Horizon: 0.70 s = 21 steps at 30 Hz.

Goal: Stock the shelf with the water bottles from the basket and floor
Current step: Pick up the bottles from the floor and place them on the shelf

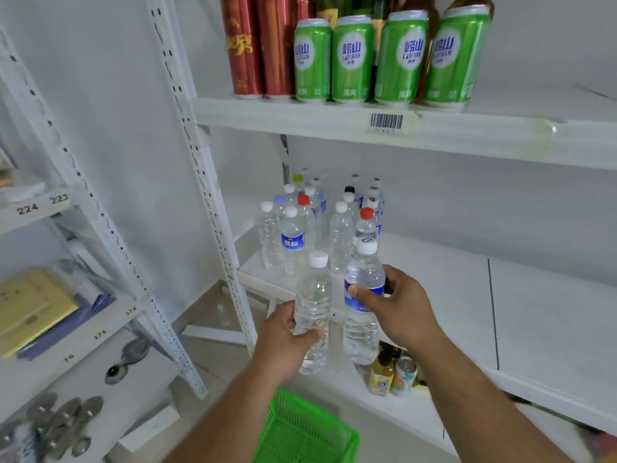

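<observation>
Our left hand [287, 332] has its fingers wrapped round the lower middle of a clear bottle [313, 309] with a white cap and no label. Our right hand [399, 307] grasps the labelled bottle [364, 295] at its blue band, thumb in front and fingers behind. We hold both upright, side by side, in front of the edge of the shelf [434, 289], above the green basket [305, 432].

We judge both bottles to be full, so rather heavy for one hand. The thin plastic will give a little under pressure, and the smooth wall can slip. The ribbed middle is the safe place to hold, not the cap.

Both bottles are transparent with white caps; the right one shows white letters on its label. Behind them many similar bottles [320, 225] already stand on the shelf, two with red caps. To the right the shelf is bare
</observation>
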{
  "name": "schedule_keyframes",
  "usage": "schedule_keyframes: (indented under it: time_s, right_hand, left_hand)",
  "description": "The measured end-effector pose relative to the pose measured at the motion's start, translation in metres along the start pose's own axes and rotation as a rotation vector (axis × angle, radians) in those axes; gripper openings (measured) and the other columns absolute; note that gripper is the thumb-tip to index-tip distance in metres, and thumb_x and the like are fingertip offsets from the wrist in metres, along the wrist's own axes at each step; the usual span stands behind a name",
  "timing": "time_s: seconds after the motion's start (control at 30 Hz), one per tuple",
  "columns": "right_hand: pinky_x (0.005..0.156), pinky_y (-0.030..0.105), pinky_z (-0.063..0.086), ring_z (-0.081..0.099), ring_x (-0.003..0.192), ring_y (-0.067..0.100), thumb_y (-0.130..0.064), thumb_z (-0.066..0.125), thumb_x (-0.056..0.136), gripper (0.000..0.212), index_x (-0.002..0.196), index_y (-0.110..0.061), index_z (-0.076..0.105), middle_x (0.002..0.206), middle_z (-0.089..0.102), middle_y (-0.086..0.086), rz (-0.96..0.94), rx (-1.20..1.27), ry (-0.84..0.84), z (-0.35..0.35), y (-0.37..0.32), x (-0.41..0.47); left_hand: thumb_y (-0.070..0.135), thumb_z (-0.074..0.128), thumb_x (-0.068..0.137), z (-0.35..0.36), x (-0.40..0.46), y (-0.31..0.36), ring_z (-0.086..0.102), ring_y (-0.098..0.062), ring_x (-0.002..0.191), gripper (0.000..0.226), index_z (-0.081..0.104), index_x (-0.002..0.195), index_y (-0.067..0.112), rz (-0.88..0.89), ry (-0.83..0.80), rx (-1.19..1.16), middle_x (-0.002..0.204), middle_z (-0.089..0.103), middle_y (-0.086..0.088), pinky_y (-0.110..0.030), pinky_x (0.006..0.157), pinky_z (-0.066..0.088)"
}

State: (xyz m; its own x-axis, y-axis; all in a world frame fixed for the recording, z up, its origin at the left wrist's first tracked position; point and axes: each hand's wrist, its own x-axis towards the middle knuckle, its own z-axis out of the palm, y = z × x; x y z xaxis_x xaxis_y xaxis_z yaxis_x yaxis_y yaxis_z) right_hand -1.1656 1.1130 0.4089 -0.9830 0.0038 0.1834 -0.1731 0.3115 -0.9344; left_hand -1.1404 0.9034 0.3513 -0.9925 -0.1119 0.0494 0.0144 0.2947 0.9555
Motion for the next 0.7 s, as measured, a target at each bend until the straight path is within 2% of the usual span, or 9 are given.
schedule_keyframes:
  time_s: [0.1, 0.3, 0.47, 0.6, 0.7]
  right_hand:
    - [0.066, 0.008, 0.047, 0.067, 0.088, -0.004, -0.034, 0.08, 0.079, 0.032, 0.109, -0.035, 0.07, 0.095, 0.074, -0.021, 0.029, 0.033, 0.02, 0.002, 0.011, 0.017]
    - [0.072, 0.017, 0.049, 0.067, 0.088, -0.001, -0.035, 0.08, 0.077, 0.031, 0.106, -0.037, 0.069, 0.094, 0.073, -0.022, 0.084, 0.015, 0.064, 0.002, 0.025, 0.047]
    - [0.08, 0.025, 0.053, 0.067, 0.092, 0.003, -0.036, 0.082, 0.075, 0.035, 0.107, -0.036, 0.068, 0.097, 0.072, -0.017, 0.138, -0.017, 0.124, 0.01, 0.033, 0.068]
    - [0.082, 0.027, 0.054, 0.067, 0.093, 0.008, -0.033, 0.081, 0.075, 0.035, 0.107, -0.033, 0.068, 0.098, 0.072, -0.013, 0.16, -0.038, 0.177, 0.025, 0.032, 0.081]
    - [0.075, 0.02, 0.052, 0.066, 0.089, 0.002, -0.032, 0.08, 0.076, 0.032, 0.104, -0.036, 0.066, 0.096, 0.071, -0.016, 0.179, -0.068, 0.233, 0.037, 0.027, 0.089]
  left_hand:
    - [0.021, 0.084, 0.072, 0.006, 0.023, -0.002, 0.065, 0.01, 0.083, 0.038, 0.067, 0.101, 0.037, -0.027, -0.004, 0.044, 0.091, 0.073, 0.023, -0.001, 0.066, 0.043]
    - [0.017, 0.084, 0.073, 0.018, 0.068, -0.005, 0.07, 0.002, 0.087, 0.039, 0.067, 0.106, 0.029, -0.023, -0.057, 0.042, 0.093, 0.075, 0.019, -0.004, 0.068, 0.046]
    - [0.022, 0.083, 0.071, 0.02, 0.106, -0.011, 0.069, -0.005, 0.093, 0.037, 0.066, 0.102, 0.033, -0.024, -0.134, 0.069, 0.096, 0.074, 0.017, -0.026, 0.084, 0.053]
    - [0.023, 0.083, 0.071, 0.014, 0.135, -0.018, 0.067, -0.004, 0.095, 0.039, 0.065, 0.104, 0.034, -0.026, -0.182, 0.097, 0.096, 0.073, 0.018, -0.029, 0.086, 0.053]
    - [0.023, 0.082, 0.07, 0.008, 0.158, -0.026, 0.067, -0.005, 0.092, 0.038, 0.065, 0.103, 0.033, -0.017, -0.22, 0.093, 0.094, 0.073, 0.016, -0.032, 0.086, 0.054]
